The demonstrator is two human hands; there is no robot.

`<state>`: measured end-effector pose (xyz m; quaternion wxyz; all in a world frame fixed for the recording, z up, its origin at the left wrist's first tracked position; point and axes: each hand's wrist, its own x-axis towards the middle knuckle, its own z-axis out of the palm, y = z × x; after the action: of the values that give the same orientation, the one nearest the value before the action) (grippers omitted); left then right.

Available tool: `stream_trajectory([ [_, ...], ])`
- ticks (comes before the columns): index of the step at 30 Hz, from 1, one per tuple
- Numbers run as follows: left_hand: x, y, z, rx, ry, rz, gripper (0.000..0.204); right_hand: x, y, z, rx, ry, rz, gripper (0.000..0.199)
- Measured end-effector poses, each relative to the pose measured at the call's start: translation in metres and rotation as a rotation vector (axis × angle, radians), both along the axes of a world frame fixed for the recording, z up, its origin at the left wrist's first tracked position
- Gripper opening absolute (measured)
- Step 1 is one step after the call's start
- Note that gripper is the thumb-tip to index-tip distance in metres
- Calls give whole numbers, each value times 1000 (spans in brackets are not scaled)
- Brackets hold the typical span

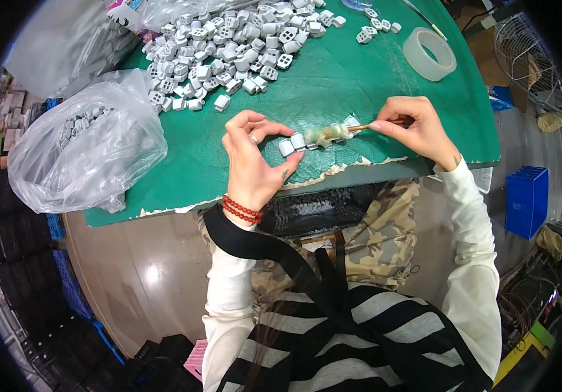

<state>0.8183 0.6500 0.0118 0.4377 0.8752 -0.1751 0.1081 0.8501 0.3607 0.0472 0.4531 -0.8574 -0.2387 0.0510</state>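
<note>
My left hand [253, 157] pinches a small grey plastic block [298, 142] at the near edge of the green table [346, 78]; a second block [285, 148] lies beside it. My right hand [417, 127] grips a thin wooden-handled brush [366, 126] whose tip rests on a pale wad [331, 133] next to the blocks. A red bead bracelet is on my left wrist.
A big heap of grey blocks [228, 49] covers the far left of the table. A clear plastic bag [85, 144] with more blocks hangs over the left edge. A roll of clear tape [429, 54] lies far right. A blue crate [527, 200] stands on the floor.
</note>
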Motion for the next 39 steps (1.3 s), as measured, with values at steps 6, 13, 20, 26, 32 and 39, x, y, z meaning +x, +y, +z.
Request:
stream_trajectory([
  [6,-1,5,-4,-65,24,-12,73,9,38,8,-41,-103,123,15],
  [13,-1,1,-6,-66,38,0,73,19,32,11,-60,-49,145,16],
  [20,0,1,-8,-110,37,-8,71,20,3,13,-108,-115,128,16],
  [26,-4,2,-4,-69,-27,8,83,2,-20,11,144,32,-187,17],
  [32,-16,10,13,199,-55,83,84,-21,-57,-4,98,221,-194,16],
  [39,-14,-9,15,64,82,-21,89,-4,-13,-12,136,121,-137,20],
])
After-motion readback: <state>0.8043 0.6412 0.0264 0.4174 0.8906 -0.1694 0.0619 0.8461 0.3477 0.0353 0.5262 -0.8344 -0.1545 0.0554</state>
